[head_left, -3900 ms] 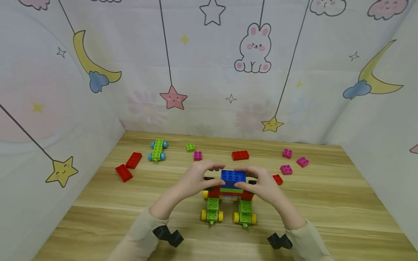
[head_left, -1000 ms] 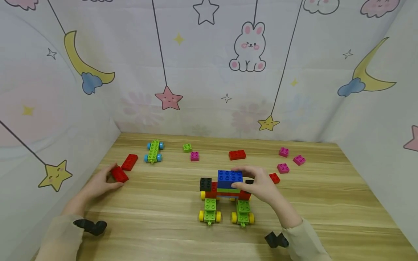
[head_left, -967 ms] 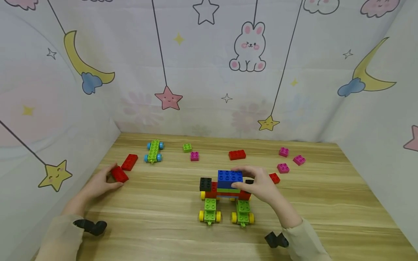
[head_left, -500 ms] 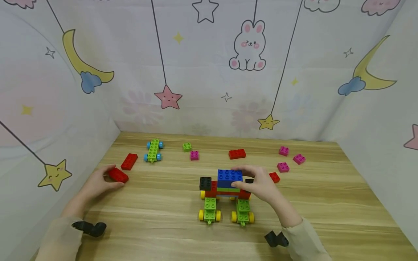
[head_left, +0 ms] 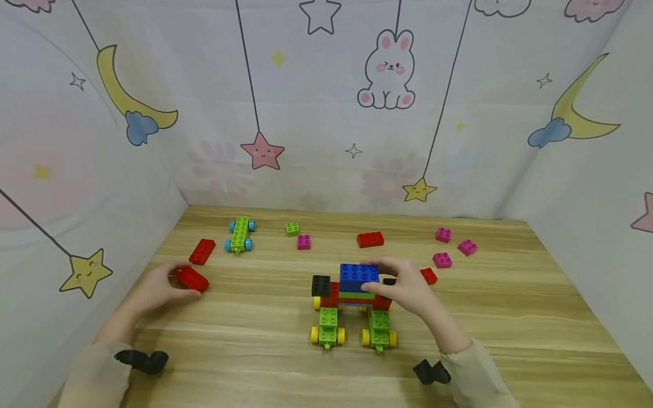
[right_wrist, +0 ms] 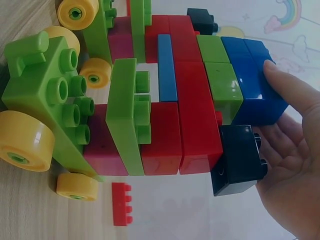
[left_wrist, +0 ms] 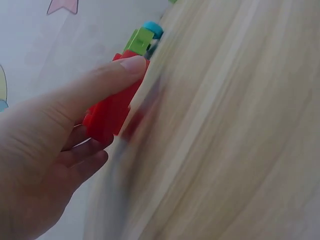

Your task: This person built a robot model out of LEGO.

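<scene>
Far left on the table, my left hand [head_left: 155, 289] pinches a red building brick [head_left: 193, 279] between thumb and fingers. In the left wrist view that red brick [left_wrist: 112, 110] is tilted and a little above the wood, its shadow below. My right hand [head_left: 405, 289] holds the right end of the blue brick [head_left: 352, 277] on top of a built vehicle. Beneath the blue are green and red layers, black bricks [head_left: 321, 285] at either side, and green wheeled bases [head_left: 328, 327] with yellow wheels. The right wrist view shows my thumb on the blue bricks [right_wrist: 252, 80].
Another red brick [head_left: 202, 251] lies just beyond my left hand. Farther back are a green car base [head_left: 240, 235] with blue wheels, a small green brick [head_left: 292, 229], a pink brick [head_left: 303, 242] and a red brick [head_left: 370, 239]. Several pink bricks [head_left: 442, 260] lie right.
Earlier both hands were at the blue brick; my left hand has since gone left and picked up a red brick, now turned and shifted slightly nearer. My right hand stays put.
</scene>
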Demonstrator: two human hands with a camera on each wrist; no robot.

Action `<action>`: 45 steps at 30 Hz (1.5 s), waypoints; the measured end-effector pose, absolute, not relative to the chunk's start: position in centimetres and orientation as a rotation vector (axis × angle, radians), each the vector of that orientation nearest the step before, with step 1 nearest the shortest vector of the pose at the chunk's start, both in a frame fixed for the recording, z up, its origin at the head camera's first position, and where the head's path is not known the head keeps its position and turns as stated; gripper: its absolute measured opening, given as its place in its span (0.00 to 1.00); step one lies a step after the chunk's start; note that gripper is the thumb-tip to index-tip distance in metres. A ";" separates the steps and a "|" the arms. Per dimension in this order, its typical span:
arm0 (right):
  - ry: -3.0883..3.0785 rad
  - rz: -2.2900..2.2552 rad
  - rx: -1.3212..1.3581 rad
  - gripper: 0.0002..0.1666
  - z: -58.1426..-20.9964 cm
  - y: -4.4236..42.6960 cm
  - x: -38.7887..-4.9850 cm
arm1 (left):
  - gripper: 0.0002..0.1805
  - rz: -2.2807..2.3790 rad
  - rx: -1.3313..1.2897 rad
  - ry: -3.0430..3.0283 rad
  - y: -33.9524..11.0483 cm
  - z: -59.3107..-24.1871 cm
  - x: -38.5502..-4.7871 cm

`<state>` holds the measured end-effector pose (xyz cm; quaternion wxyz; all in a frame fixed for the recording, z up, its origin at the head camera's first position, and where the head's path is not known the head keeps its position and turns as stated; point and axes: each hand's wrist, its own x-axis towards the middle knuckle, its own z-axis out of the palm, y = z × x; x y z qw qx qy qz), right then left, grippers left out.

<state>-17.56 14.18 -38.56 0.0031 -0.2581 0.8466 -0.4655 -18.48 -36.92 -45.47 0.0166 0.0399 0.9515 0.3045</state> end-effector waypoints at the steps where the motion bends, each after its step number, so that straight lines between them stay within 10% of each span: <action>1: 2.653 -1.461 -0.807 0.24 -38.6 14.2 -17.6 | 0.47 0.938 0.138 2.961 -36.6 -45.4 -18.5; 45: 2.650 -1.446 -0.809 0.25 -38.3 14.2 -17.6 | 0.44 1.001 0.554 2.751 -21.3 -46.3 -20.8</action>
